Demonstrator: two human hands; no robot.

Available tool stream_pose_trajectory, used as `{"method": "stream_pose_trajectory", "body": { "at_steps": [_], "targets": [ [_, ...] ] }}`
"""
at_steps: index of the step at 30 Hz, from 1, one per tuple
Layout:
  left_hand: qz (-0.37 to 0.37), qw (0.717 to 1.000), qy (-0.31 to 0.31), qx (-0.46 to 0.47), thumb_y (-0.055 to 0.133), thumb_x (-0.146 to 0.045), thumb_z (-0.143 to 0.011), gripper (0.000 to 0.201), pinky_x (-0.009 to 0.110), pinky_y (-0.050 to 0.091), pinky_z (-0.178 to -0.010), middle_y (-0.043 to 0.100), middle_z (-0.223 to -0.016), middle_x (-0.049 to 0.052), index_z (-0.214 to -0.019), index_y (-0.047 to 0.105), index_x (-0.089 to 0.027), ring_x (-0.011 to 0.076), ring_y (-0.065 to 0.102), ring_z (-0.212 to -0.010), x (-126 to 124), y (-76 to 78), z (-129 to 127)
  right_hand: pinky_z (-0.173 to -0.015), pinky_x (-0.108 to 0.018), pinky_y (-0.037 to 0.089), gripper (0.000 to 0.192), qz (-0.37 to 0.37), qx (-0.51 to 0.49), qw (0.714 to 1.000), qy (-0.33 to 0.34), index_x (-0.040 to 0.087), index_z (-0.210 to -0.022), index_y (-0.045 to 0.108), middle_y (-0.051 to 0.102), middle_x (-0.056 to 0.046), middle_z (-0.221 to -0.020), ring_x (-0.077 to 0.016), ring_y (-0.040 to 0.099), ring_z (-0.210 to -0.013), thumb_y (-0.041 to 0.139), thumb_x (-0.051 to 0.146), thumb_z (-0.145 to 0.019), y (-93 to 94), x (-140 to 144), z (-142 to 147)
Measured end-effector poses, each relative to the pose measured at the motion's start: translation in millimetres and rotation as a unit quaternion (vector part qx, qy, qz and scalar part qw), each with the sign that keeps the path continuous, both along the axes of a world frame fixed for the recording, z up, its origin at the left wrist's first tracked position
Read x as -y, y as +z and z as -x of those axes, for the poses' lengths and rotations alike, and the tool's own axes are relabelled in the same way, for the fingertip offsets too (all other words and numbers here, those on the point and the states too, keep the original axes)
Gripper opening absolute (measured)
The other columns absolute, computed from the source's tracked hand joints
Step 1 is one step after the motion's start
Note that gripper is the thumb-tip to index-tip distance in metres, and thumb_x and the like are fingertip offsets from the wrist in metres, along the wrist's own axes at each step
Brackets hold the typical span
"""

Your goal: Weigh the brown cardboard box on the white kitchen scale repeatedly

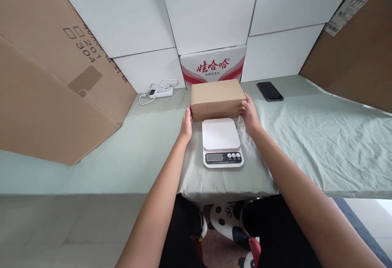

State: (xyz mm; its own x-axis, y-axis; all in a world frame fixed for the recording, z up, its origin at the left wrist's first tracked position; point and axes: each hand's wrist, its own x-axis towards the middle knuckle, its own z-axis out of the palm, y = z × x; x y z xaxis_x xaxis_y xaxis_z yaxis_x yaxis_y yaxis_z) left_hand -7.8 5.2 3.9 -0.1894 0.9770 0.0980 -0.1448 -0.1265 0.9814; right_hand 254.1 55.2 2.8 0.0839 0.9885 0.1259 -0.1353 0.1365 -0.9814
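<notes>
A small brown cardboard box (217, 97) rests on the green cloth-covered table (306, 137), just behind a white digital kitchen scale (221, 141). My left hand (186, 123) presses against the box's left end and my right hand (250, 115) grips its right end. The scale's platform is bare and its display sits at the near edge.
A black phone (270, 91) lies at the back right. A white power strip with cable (160, 92) lies at the back left. A large brown carton (45, 84) leans at the left, another at the right. White boxes and a red-printed carton (213, 67) line the back.
</notes>
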Motion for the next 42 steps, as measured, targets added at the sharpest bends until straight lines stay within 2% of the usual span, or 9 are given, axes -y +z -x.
{"method": "stream_pose_trajectory", "body": {
  "at_steps": [4, 9, 13, 17, 24, 27, 33, 39, 42],
  "targets": [
    [-0.010, 1.000, -0.006, -0.008, 0.037, -0.077, -0.108, 0.077, 0.045, 0.027, -0.144, 0.054, -0.178, 0.007, -0.159, 0.062, -0.025, 0.0299, 0.036, -0.174, 3.2, 1.1, -5.0, -0.131, -0.056, 0.049, 0.055, -0.029, 0.008, 0.999, 0.028, 0.038, -0.140, 0.061, 0.068, 0.001, -0.158, -0.0323, 0.061, -0.151, 0.062, 0.056, -0.089, 0.5, 3.6, 4.8],
    [-0.030, 0.999, 0.002, -0.012, 0.042, -0.071, -0.111, 0.070, 0.043, 0.030, -0.143, 0.048, -0.181, 0.009, -0.160, 0.059, -0.023, 0.0290, 0.036, -0.174, 2.3, 0.8, -4.6, -0.132, -0.057, 0.050, 0.054, -0.061, 0.029, 0.997, 0.023, 0.039, -0.140, 0.062, 0.068, 0.001, -0.156, -0.0321, 0.059, -0.153, 0.061, 0.059, -0.090, 3.2, 4.3, 7.2],
    [-0.055, 0.998, 0.006, -0.025, 0.037, -0.064, -0.116, 0.069, 0.043, 0.027, -0.143, 0.043, -0.184, 0.012, -0.162, 0.054, -0.016, 0.0302, 0.032, -0.175, 4.8, 4.9, -3.0, -0.130, -0.062, 0.051, 0.072, -0.085, 0.061, 0.995, 0.008, 0.045, -0.153, 0.054, 0.057, 0.002, -0.170, -0.0345, 0.048, -0.163, 0.064, 0.073, -0.087, 9.3, 6.9, 4.9],
    [-0.080, 0.996, 0.018, -0.036, 0.044, -0.073, -0.111, 0.071, 0.044, 0.031, -0.141, 0.049, -0.180, 0.011, -0.159, 0.057, -0.022, 0.0317, 0.038, -0.172, 17.5, 9.5, -4.5, -0.134, -0.070, 0.042, 0.097, -0.136, 0.090, 0.987, -0.002, 0.043, -0.169, 0.038, 0.041, -0.001, -0.183, -0.0390, 0.039, -0.169, 0.066, 0.082, -0.084, 17.4, 16.0, 1.6],
    [-0.129, 0.988, 0.037, -0.078, 0.050, -0.086, -0.100, 0.077, 0.050, 0.044, -0.133, 0.062, -0.167, 0.013, -0.153, 0.058, -0.030, 0.0326, 0.054, -0.162, 58.9, 20.1, -9.0, -0.139, -0.071, 0.034, 0.096, -0.203, 0.137, 0.969, -0.011, 0.041, -0.177, 0.025, 0.036, -0.003, -0.186, -0.0391, 0.034, -0.173, 0.057, 0.080, -0.095, 33.0, 54.6, -0.2],
    [-0.124, 0.986, 0.048, -0.100, 0.051, -0.089, -0.097, 0.081, 0.051, 0.046, -0.129, 0.064, -0.162, 0.016, -0.150, 0.056, -0.028, 0.0340, 0.058, -0.156, 83.4, 20.2, -11.7, -0.144, -0.067, 0.025, 0.098, -0.201, 0.146, 0.969, -0.012, 0.039, -0.177, 0.026, 0.027, -0.002, -0.190, -0.0368, 0.023, -0.178, 0.058, 0.080, -0.095, 39.4, 83.5, -2.6],
    [-0.100, 0.985, 0.054, -0.127, 0.044, -0.084, -0.103, 0.076, 0.055, 0.047, -0.128, 0.060, -0.165, 0.018, -0.154, 0.052, -0.028, 0.0363, 0.057, -0.157, 132.6, 8.9, -17.2, -0.146, -0.066, 0.019, 0.097, -0.139, 0.115, 0.983, -0.017, 0.037, -0.176, 0.027, 0.026, -0.004, -0.190, -0.0356, 0.020, -0.179, 0.063, 0.075, -0.095, 36.4, 136.7, -5.6],
    [-0.113, 0.984, 0.061, -0.120, 0.042, -0.081, -0.106, 0.074, 0.056, 0.047, -0.129, 0.059, -0.168, 0.016, -0.159, 0.051, -0.030, 0.0353, 0.054, -0.159, 138.2, 7.0, -12.6, -0.144, -0.066, 0.024, 0.094, -0.142, 0.137, 0.980, -0.003, 0.037, -0.177, 0.024, 0.024, -0.006, -0.191, -0.0367, 0.017, -0.179, 0.061, 0.072, -0.098, 30.2, 146.9, -3.2],
    [-0.101, 0.987, 0.058, -0.113, 0.042, -0.080, -0.107, 0.073, 0.055, 0.047, -0.128, 0.059, -0.168, 0.015, -0.159, 0.052, -0.030, 0.0346, 0.055, -0.159, 138.7, 4.4, -12.9, -0.143, -0.067, 0.027, 0.089, -0.141, 0.146, 0.979, -0.002, 0.038, -0.176, 0.028, 0.028, -0.005, -0.189, -0.0375, 0.023, -0.177, 0.060, 0.070, -0.099, 29.4, 147.5, -5.8]
  ]
}}
